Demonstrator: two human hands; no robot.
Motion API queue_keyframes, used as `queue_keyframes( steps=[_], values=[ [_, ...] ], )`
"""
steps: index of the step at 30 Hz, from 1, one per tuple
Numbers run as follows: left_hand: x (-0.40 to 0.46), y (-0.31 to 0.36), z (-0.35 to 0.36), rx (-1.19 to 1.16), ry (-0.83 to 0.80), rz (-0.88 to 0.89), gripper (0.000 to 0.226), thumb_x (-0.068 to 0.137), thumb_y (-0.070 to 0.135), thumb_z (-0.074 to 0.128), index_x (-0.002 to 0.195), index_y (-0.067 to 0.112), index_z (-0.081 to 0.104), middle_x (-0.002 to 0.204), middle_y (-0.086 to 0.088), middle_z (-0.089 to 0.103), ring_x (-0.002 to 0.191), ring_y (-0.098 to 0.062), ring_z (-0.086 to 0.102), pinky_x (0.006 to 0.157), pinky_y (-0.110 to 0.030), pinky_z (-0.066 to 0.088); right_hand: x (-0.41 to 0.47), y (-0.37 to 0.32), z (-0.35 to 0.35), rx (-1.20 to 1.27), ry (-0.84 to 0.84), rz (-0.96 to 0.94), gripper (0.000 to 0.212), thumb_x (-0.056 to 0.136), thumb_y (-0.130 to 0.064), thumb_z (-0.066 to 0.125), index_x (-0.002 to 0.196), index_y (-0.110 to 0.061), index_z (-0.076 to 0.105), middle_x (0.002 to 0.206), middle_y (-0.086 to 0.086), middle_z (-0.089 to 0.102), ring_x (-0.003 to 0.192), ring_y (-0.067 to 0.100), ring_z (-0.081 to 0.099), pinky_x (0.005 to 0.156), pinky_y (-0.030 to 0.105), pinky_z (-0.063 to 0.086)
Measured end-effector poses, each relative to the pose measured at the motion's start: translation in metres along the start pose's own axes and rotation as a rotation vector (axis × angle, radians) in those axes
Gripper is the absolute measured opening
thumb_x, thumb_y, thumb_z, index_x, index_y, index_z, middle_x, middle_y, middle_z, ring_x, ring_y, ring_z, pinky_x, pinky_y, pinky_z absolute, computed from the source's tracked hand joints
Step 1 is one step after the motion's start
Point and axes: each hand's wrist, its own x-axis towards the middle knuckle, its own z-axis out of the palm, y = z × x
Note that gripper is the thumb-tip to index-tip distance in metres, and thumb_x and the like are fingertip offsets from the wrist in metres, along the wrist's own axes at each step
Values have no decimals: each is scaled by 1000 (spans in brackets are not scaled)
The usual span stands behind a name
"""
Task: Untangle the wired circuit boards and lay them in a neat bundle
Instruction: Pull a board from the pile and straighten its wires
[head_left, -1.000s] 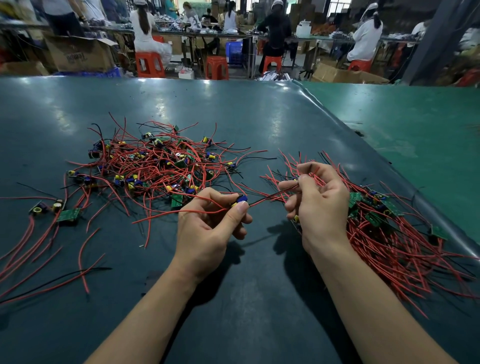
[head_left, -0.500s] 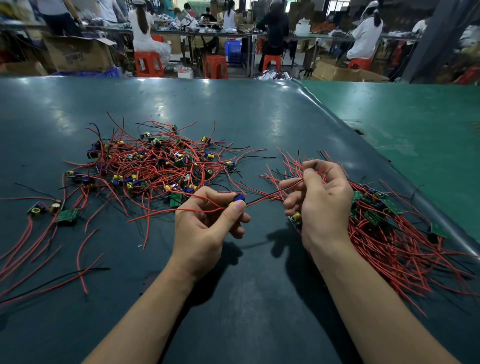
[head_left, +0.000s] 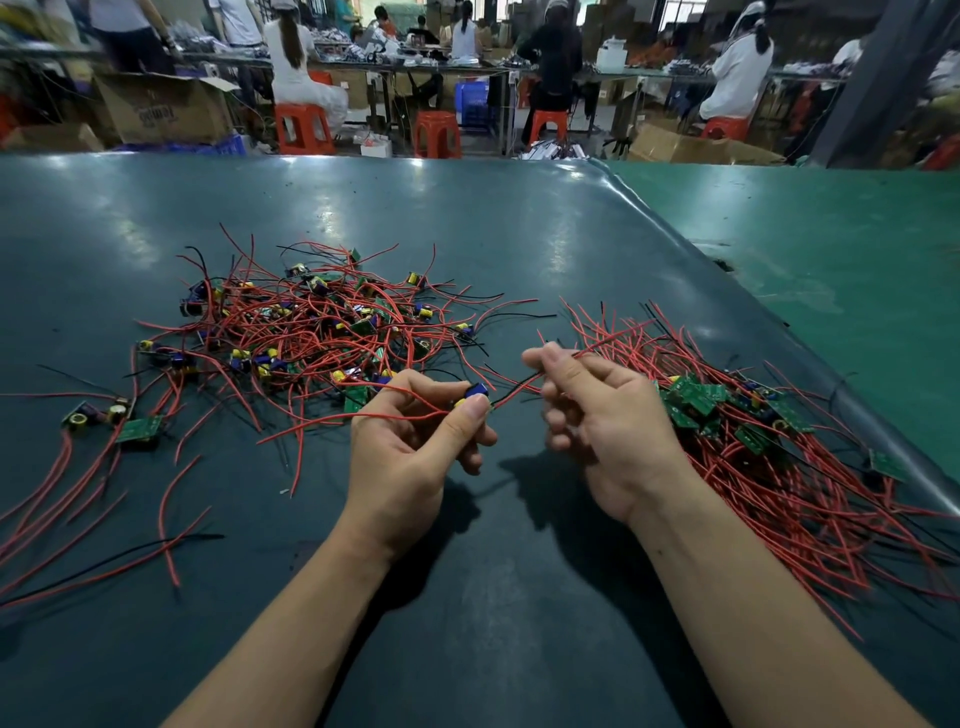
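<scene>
A tangled pile of small circuit boards (head_left: 317, 327) with red and black wires lies left of centre on the dark green table (head_left: 519, 234). My left hand (head_left: 410, 452) pinches one small board (head_left: 475, 395) with a blue part between thumb and fingers. Its wires run rightward into my right hand (head_left: 608, 421), which pinches them with thumb and forefinger, the other fingers curled. To the right lies a combed bundle of boards (head_left: 753, 431), wires fanned toward me and away.
A few loose boards (head_left: 132, 428) and stray red wires (head_left: 78, 499) lie at the left. The table's raised edge (head_left: 810, 364) runs diagonally on the right, with a lighter green surface (head_left: 857, 249) beyond. People sit at benches with orange stools (head_left: 436, 132) behind.
My right hand has slid left along the wires and lowered a little. My left hand keeps its pinch on the board, almost still.
</scene>
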Motion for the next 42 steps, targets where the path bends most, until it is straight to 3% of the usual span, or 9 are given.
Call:
queue_keyframes(
  steps=[9, 18, 22, 26, 30, 32, 34, 37, 42],
  values=[
    [1, -3, -3, 44, 93, 71, 12, 77, 11, 68, 81, 7, 58, 55, -4, 61, 49, -20, 53, 45, -25, 42, 6, -1, -9, -136, 283, -247, 18, 99, -15, 56, 89, -10, 69, 55, -9, 52, 38, 6, 44, 35, 18, 35],
    [6, 3, -4, 162, 187, 171, 26, 82, 15, 74, 105, 15, 61, 75, -5, 63, 65, -12, 56, 61, -21, 49, 7, 5, -14, -405, 184, -261, 30, 98, -1, 47, 115, -19, 64, 68, 5, 58, 43, 15, 57, 43, 30, 50],
    [10, 5, -8, 170, 239, 184, 22, 80, 26, 69, 99, 15, 66, 75, 2, 65, 63, -7, 59, 61, -18, 51, 6, 12, -17, -1147, -11, -237, 41, 94, -34, 61, 131, -18, 59, 116, 6, 70, 103, 28, 65, 96, 38, 49],
    [15, 9, -11, -11, 235, 117, 22, 76, 28, 70, 84, 17, 53, 87, -7, 71, 79, -20, 67, 70, -26, 54, 1, 8, -14, -1249, -24, -244, 60, 84, -65, 58, 127, -24, 62, 121, -2, 68, 105, 22, 63, 96, 36, 48],
    [16, 12, -8, -330, 132, -133, 36, 66, 36, 75, 78, 13, 50, 66, -6, 67, 46, -13, 60, 47, -20, 48, 2, 2, -20, -1331, 22, -243, 46, 87, -65, 54, 109, -29, 72, 104, -4, 73, 96, 20, 65, 87, 37, 51],
    [15, 11, -8, -317, 65, -166, 48, 58, 43, 81, 76, 11, 49, 59, -4, 60, 36, -10, 48, 41, -18, 41, 2, 2, -20, -1241, -34, -265, 42, 92, -57, 53, 90, -21, 74, 75, -2, 68, 72, 16, 60, 72, 32, 50],
    [13, 8, -5, -207, -1, -183, 54, 56, 47, 82, 75, 9, 50, 53, -2, 55, 31, -9, 42, 37, -16, 35, -4, 0, -11, -843, -141, -225, 46, 95, -51, 52, 80, -12, 72, 49, 1, 45, 46, 12, 41, 50, 23, 37],
    [5, 2, 4, -20, -55, -217, 42, 66, 36, 72, 84, 3, 53, 46, -1, 51, 28, -9, 40, 33, -13, 29, -10, -2, -1, -417, -290, -111, 45, 88, -48, 55, 94, -7, 73, 40, -1, 44, 31, 8, 34, 34, 14, 27],
    [-1, -3, 7, 85, -163, -240, 45, 69, 42, 70, 89, 1, 67, 52, -4, 58, 32, -12, 46, 36, -13, 32, -9, -3, -1, -276, -234, -9, 16, 92, -16, 64, 95, -2, 70, 39, -5, 43, 28, 4, 29, 33, 10, 22]
  ],
)
